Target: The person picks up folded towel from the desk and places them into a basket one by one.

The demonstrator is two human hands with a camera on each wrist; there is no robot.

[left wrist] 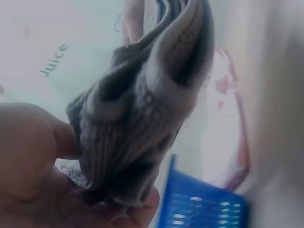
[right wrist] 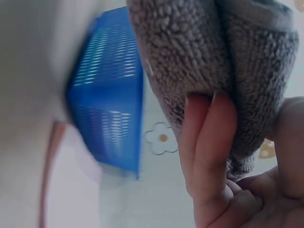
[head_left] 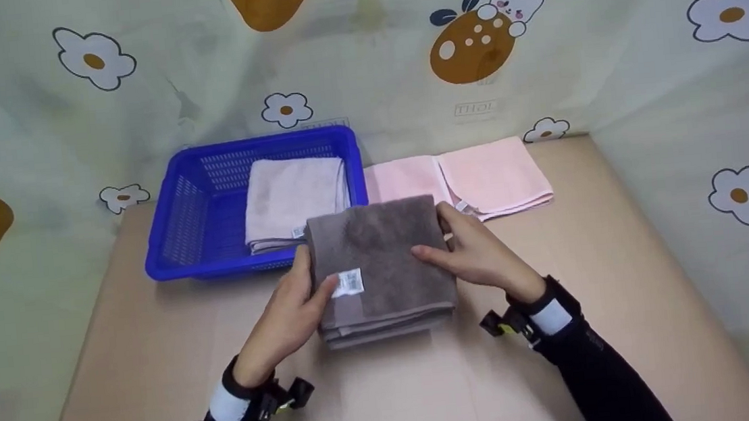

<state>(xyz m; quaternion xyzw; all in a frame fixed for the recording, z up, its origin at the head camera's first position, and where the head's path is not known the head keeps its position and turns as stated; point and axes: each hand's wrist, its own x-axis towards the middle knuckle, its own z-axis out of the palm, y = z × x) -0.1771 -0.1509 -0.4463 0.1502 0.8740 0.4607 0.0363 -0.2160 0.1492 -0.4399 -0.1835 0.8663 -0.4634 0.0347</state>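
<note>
At frame centre the left hand [head_left: 286,320] and right hand [head_left: 480,252] pinch the folded grey towel [head_left: 393,266] by its sides; slackened pressure could let its lower layers droop open

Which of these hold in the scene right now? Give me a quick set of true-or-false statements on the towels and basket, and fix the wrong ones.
1. The left-hand grip and right-hand grip both hold the gray towel. True.
2. The basket is empty. False: a pale folded towel lies in the blue basket.
3. The pink towels lie on the table, to the right of the blue basket in the head view. True.
4. The gray towel's label is hidden. False: a white label shows on its upper face.
5. The gray towel is spread out in a single layer. False: it is folded, with several layers showing.
</note>
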